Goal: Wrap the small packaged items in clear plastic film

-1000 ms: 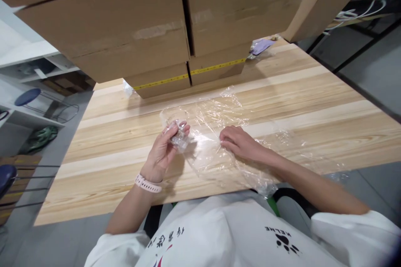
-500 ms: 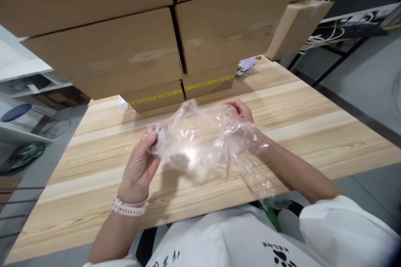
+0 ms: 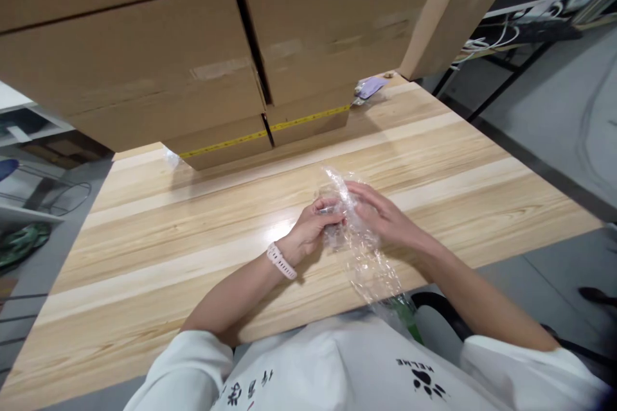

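Both of my hands are gathered over the middle of the wooden table (image 3: pixel 159 250), holding a crumpled sheet of clear plastic film (image 3: pixel 369 263). My left hand (image 3: pixel 313 231), with a pale pink watch strap at the wrist, pinches the bunched top of the film. My right hand (image 3: pixel 380 215) closes on the same bunch from the right, fingertips touching the left hand's. The rest of the film trails down over the table's near edge toward my lap.
Large stacked cardboard boxes (image 3: pixel 144 58) with yellow tape fill the back of the table and overhang it. A small purple-and-clear packet (image 3: pixel 369 87) lies by the right box. A scrap of clear plastic (image 3: pixel 171 157) sits at the boxes' left foot. Shelving and a stool stand left.
The film was spread flat on the table, then lifted and stretched between my hands; now it is bunched small. My left hand moved right to meet my right hand.
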Demonstrator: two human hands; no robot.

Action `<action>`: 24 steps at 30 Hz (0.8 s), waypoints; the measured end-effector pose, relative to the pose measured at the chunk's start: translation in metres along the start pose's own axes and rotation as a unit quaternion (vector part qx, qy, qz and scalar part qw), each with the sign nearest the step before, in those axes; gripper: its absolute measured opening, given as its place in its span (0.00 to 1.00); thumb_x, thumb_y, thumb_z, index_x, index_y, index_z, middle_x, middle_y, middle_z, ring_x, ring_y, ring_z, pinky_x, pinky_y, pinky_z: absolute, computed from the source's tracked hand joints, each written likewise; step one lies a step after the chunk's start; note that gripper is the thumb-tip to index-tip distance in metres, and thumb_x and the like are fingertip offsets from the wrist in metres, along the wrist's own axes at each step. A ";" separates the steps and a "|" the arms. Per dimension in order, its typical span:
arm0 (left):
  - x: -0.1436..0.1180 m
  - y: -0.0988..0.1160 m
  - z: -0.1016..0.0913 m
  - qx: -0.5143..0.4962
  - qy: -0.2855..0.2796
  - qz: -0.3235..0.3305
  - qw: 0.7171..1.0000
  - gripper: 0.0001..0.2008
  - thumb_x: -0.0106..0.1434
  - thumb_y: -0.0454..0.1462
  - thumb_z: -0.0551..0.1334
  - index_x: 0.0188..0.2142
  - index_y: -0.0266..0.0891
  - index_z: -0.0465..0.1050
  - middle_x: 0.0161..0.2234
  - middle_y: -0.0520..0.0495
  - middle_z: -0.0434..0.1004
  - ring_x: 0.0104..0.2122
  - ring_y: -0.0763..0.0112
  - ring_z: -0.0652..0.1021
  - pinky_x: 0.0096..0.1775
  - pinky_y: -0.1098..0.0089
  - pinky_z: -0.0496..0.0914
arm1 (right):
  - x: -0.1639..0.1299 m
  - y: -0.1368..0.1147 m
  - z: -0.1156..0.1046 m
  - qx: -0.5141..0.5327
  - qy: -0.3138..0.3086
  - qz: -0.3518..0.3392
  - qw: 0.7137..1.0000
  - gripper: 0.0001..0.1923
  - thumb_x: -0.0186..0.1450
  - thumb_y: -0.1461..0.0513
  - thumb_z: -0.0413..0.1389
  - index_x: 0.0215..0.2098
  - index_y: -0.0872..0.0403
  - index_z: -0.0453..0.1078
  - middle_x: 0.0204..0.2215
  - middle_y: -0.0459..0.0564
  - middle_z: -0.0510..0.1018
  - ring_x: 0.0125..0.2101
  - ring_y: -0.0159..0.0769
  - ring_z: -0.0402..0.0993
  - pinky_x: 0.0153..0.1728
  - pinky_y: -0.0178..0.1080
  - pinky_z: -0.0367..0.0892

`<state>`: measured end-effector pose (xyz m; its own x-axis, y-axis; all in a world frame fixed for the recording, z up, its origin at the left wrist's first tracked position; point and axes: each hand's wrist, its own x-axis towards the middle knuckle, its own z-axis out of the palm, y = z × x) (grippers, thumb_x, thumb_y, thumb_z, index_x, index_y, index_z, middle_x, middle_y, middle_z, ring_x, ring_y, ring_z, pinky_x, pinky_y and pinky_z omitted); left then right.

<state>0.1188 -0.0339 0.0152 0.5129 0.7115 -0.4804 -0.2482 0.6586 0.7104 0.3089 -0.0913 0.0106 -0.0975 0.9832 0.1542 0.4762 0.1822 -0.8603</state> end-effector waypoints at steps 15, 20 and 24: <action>0.006 -0.004 -0.002 0.071 0.034 0.089 0.993 0.18 0.60 0.40 0.71 0.49 0.44 0.76 0.57 0.43 0.76 0.61 0.59 0.72 0.61 0.61 0.64 | -0.008 0.045 0.040 -0.299 -0.020 -0.118 0.947 0.31 0.66 0.70 0.50 0.65 0.45 0.67 0.70 0.54 0.61 0.69 0.49 0.54 0.64 0.56 0.57; -0.022 0.020 -0.038 0.138 0.048 0.142 0.979 0.18 0.58 0.36 0.71 0.48 0.44 0.79 0.57 0.43 0.76 0.57 0.59 0.75 0.61 0.57 0.63 | 0.024 0.071 0.009 -0.342 0.015 -0.049 0.938 0.29 0.65 0.67 0.51 0.64 0.47 0.68 0.68 0.56 0.65 0.66 0.52 0.58 0.63 0.60 0.56; -0.044 0.029 -0.084 0.144 0.104 0.144 0.973 0.15 0.56 0.39 0.73 0.44 0.40 0.81 0.47 0.43 0.81 0.49 0.61 0.80 0.54 0.61 0.69 | 0.081 0.104 -0.026 -0.377 0.110 0.060 0.918 0.27 0.69 0.62 0.50 0.65 0.45 0.66 0.68 0.58 0.63 0.65 0.56 0.57 0.63 0.71 0.41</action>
<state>0.0194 -0.0257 0.0138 0.2716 0.9104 -0.3122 -0.1004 0.3494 0.9316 0.3735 0.0077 -0.0541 0.1354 0.9598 0.2457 0.9492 -0.0546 -0.3099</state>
